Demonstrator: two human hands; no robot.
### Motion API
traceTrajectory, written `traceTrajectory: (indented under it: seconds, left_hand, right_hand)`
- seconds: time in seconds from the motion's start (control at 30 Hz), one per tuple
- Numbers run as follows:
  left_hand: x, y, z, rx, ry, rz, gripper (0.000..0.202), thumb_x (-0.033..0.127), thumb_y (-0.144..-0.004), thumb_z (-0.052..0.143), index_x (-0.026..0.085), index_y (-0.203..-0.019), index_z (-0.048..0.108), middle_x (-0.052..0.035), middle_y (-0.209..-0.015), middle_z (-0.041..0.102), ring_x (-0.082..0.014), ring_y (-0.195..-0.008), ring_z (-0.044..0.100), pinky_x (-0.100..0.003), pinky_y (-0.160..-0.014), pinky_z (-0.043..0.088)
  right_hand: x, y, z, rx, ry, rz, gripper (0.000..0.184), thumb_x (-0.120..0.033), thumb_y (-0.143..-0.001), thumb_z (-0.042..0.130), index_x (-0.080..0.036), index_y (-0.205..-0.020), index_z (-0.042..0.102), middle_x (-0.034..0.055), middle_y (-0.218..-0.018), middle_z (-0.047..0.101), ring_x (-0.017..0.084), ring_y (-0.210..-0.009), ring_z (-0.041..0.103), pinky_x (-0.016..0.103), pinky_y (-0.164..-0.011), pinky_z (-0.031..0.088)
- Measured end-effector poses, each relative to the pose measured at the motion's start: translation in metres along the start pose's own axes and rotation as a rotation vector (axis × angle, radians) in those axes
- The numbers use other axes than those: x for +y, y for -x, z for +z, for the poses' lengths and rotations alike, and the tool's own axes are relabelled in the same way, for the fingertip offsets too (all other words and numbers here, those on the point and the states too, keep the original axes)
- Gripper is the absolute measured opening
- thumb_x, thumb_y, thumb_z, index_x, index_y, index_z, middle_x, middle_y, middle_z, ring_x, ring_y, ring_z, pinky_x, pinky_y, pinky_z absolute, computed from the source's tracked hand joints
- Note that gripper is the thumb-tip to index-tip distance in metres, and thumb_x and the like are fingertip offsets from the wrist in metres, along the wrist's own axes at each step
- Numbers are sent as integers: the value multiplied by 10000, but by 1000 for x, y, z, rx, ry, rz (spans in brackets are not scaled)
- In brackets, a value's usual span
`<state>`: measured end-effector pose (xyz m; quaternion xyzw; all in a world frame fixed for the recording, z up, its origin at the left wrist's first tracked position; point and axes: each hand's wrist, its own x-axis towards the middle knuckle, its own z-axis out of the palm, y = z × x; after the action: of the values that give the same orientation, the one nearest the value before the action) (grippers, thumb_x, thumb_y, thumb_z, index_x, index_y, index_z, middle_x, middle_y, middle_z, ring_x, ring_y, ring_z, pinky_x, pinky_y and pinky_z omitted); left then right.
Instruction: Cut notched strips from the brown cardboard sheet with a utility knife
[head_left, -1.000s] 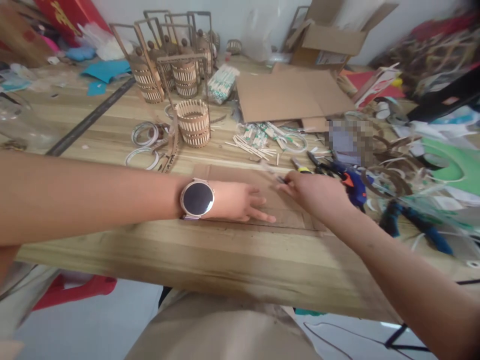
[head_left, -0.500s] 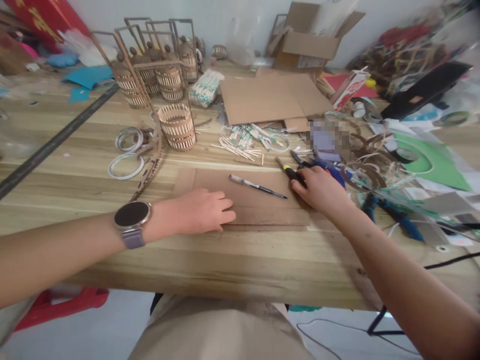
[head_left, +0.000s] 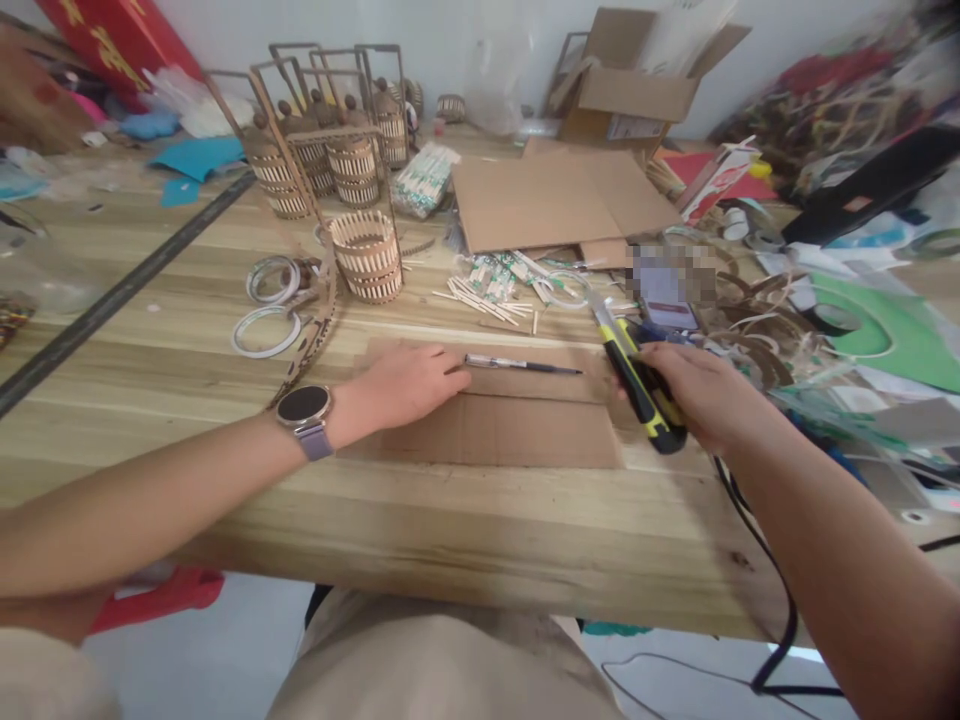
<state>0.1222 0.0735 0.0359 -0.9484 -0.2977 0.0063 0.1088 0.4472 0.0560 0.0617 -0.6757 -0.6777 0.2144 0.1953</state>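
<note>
My left hand, a watch on its wrist, lies on a flat piece of brown cardboard with its fingers loosely spread. A crease or edge runs across the cardboard near my fingertips. Beside them a pen with a clear barrel and dark end rests on the cardboard. My right hand is closed around a yellow and black utility knife, raised over the cardboard's right end. Its blade end points up and away from me.
Rolls of tape and a slatted wooden basket stand at the left. Loose sticks and a larger cardboard sheet lie beyond the pen. A phone and tangled strips clutter the right. A dark bar crosses the far left.
My right hand has picked the utility knife up off the table and lifted it. My left hand has moved slightly away from me over the cardboard. The pen has turned a little.
</note>
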Motion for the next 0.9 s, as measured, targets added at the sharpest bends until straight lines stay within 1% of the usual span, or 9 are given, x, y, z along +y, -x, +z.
traceTrajectory:
  seconds: [0.1,0.17,0.23,0.3,0.37,0.43,0.53,0.6,0.9]
  left_hand:
    - [6,2,-4,49,10,-91,167,141,-974,534,151,-1020,695,-143,-1254,671,-276,-1052,632,-383,-804,545]
    - [18,12,-7,119,64,-121,170,203,-983,556,139,-1045,700,-171,-1337,627,-309,-1194,580,-451,-952,525]
    - [34,27,-7,158,167,-102,249,328,-980,587,144,-1111,690,-172,-1369,612,-332,-1275,533,-485,-1030,499]
    - [50,43,-4,130,245,-84,391,470,-947,616,159,-1176,677,-182,-1418,580,-355,-1290,528,-516,-1045,495]
    - [61,55,2,103,272,-72,472,521,-925,627,164,-1233,661,-194,-1451,552,-380,-1323,507,-541,-1059,484]
    - [65,61,8,110,280,-75,430,451,-965,590,172,-1288,639,-189,-1461,547,-371,-1339,504,-538,-1064,486]
    - [63,61,17,149,294,-92,345,323,-1001,543,193,-1307,634,-173,-1462,553,-347,-1360,498,-522,-1063,495]
    - [59,60,21,163,301,-99,332,298,-997,553,204,-1304,639,-167,-1465,551,-340,-1365,495,-515,-1065,499]
    - [40,53,29,200,326,-111,315,249,-997,545,228,-1295,645,-135,-1458,565,-320,-1371,491,-530,-1089,483]
  right_hand:
    - [-12,21,11,-201,-375,176,323,-403,-973,399,-194,-897,632,112,-789,740,195,-641,706,311,-581,599]
    - [-20,35,19,-318,-749,371,234,-415,-916,548,-201,-952,633,91,-839,744,165,-599,677,267,-499,573]
    - [-27,49,28,-381,-1020,534,227,-413,-880,634,-220,-996,608,63,-859,745,129,-535,632,220,-420,518]
    - [-33,59,36,-418,-1145,599,251,-440,-876,653,-241,-1001,564,40,-858,748,102,-461,574,202,-380,476]
    - [-38,66,43,-463,-1210,563,279,-482,-872,656,-252,-964,528,22,-842,745,84,-415,519,197,-365,452]
    - [-41,70,48,-517,-1242,483,290,-488,-860,668,-253,-932,515,0,-813,723,76,-405,488,192,-358,431]
    - [-45,73,51,-577,-1262,408,274,-443,-834,703,-247,-911,527,-30,-771,651,74,-420,480,196,-364,422]
    - [-46,74,51,-600,-1276,379,275,-424,-820,721,-244,-918,538,-32,-766,615,80,-450,499,203,-389,435]
    - [-46,72,50,-699,-1280,324,418,-386,-845,715,-274,-1202,530,-19,-848,619,90,-543,566,217,-485,460]
